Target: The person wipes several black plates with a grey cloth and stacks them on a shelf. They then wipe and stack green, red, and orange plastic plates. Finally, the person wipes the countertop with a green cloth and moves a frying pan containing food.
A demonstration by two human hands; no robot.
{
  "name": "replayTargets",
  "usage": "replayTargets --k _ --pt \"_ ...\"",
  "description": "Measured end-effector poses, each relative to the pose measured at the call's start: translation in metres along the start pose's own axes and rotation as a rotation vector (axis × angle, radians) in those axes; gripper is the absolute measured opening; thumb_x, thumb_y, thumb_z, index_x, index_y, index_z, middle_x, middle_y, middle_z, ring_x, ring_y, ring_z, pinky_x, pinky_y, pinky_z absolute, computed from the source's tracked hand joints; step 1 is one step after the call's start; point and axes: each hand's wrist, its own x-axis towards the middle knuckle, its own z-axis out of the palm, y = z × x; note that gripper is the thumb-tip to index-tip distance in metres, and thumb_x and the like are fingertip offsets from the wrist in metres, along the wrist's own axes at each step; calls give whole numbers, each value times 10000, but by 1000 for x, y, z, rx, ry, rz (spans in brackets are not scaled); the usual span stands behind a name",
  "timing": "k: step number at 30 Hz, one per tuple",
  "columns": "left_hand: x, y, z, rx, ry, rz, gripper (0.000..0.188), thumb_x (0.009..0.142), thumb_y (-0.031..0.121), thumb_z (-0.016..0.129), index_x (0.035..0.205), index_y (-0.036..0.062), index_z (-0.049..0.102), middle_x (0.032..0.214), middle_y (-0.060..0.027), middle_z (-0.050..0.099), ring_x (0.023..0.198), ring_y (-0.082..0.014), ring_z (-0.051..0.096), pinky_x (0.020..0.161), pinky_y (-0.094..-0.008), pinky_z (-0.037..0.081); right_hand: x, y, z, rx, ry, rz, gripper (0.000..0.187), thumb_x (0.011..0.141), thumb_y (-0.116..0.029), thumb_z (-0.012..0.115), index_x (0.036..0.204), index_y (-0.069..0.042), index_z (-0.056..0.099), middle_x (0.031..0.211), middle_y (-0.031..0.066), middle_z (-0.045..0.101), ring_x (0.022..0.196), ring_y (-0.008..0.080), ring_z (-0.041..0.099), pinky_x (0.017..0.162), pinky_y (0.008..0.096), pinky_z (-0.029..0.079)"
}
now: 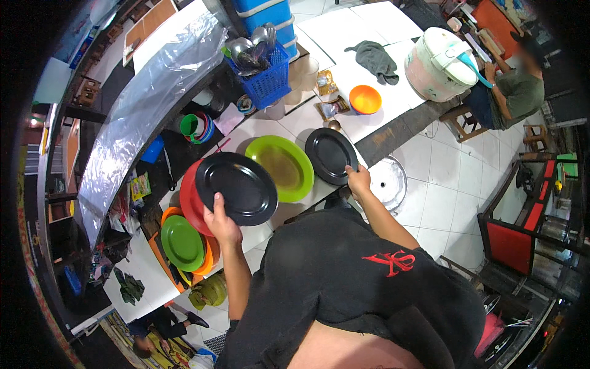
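Note:
My left hand (221,222) grips the near rim of a black oval plate (236,187), thumb on top. That plate hangs over a red plate (189,200), covering most of it. With my right hand (358,179) I hold a second, smaller-looking black plate (332,155) by its near right rim, the thumb on its upper face. A lime-green oval plate (284,161) with a brownish middle lies between the two black ones. Left of my left hand, a green plate (182,242) rests on a stack of orange plates (212,252).
A blue basket of spoons (264,77) stands at the back. An orange bowl (365,99), a grey cloth (375,61) and a large lidded bucket (439,64) are on the white table. Another person (516,83) sits at the far right. A round metal basin (388,183) is below the table edge.

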Motion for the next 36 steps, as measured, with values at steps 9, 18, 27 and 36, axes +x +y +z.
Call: replayTargets --k 9,18,27,36 --pt "8 -40 45 13 -172 51 342 993 158 534 1276 -33 516 1179 -98 618 1032 -166 586 940 -312 447 -59 -51 -70 677 -240 -20 236 957 -76 572 1161 44 561 1105 107 655 975 178 618 954 345 453" --pt "2 -41 85 -200 -314 32 617 983 538 482 1208 -32 552 1150 -57 610 1007 -126 538 938 -289 408 -146 -148 -40 613 -475 -234 229 951 -112 617 1126 32 586 1039 89 670 906 134 621 845 281 491" --pt "5 -16 58 -527 -386 0 356 952 195 555 1243 -10 536 1133 -77 628 1010 -157 593 927 -303 453 -178 -182 -2 -105 -267 -774 395 941 -148 643 1248 45 488 1120 135 620 986 148 599 841 259 481" --pt "39 39 19 -621 -274 -95 270 897 158 595 1096 -24 590 994 -89 657 875 -163 648 787 -310 530 -218 -253 40 288 -775 -660 382 887 -133 688 1221 4 563 1037 44 638 902 104 575 797 288 486"
